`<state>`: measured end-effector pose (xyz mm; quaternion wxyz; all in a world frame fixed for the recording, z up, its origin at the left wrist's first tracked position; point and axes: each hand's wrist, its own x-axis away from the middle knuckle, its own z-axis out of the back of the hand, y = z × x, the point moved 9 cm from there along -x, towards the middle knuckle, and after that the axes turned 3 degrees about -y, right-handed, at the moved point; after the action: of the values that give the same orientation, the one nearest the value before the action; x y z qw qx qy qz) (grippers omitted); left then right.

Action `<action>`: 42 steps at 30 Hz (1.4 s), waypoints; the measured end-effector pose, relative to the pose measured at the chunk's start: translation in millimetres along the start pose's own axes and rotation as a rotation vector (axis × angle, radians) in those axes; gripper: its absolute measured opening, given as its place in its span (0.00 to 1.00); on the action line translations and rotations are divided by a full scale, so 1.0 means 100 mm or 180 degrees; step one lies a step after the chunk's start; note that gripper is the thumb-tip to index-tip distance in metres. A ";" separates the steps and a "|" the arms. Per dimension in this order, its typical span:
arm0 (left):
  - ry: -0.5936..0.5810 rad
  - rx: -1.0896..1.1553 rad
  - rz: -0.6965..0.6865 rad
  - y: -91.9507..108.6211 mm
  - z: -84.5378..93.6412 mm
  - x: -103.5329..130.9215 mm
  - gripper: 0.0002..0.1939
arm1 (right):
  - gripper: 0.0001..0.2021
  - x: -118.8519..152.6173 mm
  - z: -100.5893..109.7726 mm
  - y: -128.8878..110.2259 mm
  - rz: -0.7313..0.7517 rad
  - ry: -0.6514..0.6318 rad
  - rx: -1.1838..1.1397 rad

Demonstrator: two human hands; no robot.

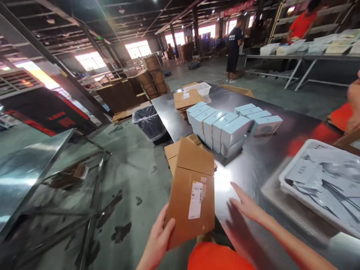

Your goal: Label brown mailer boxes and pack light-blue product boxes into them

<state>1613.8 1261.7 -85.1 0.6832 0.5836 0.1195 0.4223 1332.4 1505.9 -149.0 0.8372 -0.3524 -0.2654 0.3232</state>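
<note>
Brown cardboard forms the flat-looking carton [182, 187], tilted at the table's near edge; the left hand [159, 238] clamps its lower left side. The right hand [247, 204] holds nothing, fingers apart. The step appears to be handling this carton; the next move calls for a steady left grip. The metal table [264, 161] is shiny, bearing pale blue boxes [233, 127]. Behind, a wide hall shows bright windows [137, 49].
</note>
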 end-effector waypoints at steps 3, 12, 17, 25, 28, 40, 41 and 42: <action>-0.1551 -0.0532 -0.0498 0.60 -0.71 0.55 0.31 | 0.41 0.37 0.89 -0.21 0.0337 0.1068 -0.0699; -0.3075 -0.0112 -0.0015 0.75 -1.57 1.12 0.37 | 0.47 1.43 1.78 0.20 -0.0066 0.2669 -0.0880; -0.1976 0.0544 0.0383 0.44 -1.34 0.92 0.36 | 0.43 1.67 1.65 0.29 0.0221 0.2644 -0.1362; -0.0071 -0.0035 -0.1545 1.70 -1.54 0.04 0.13 | 0.50 2.17 0.92 -0.13 0.0498 0.1757 -0.1266; -0.1119 -0.0800 -0.1743 1.86 -2.14 0.05 0.15 | 0.56 2.09 0.97 -0.04 0.0156 0.2225 -0.0778; -0.1582 -0.2566 -0.2884 1.60 -2.32 0.47 0.42 | 0.24 1.56 1.51 0.31 0.0951 0.2011 -0.0001; -0.1460 -0.2682 -0.3160 1.64 -2.37 0.43 0.43 | 0.27 1.59 1.45 0.39 0.0902 0.1830 -0.0255; -0.1385 -0.2788 -0.3354 1.67 -2.44 0.37 0.44 | 0.30 1.62 1.40 0.46 0.0827 0.1665 -0.0519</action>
<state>1403.8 1451.8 6.7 0.9760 0.1916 0.0660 -0.0804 1327.7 1707.4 -63.8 0.7977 -0.5207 -0.0185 0.3036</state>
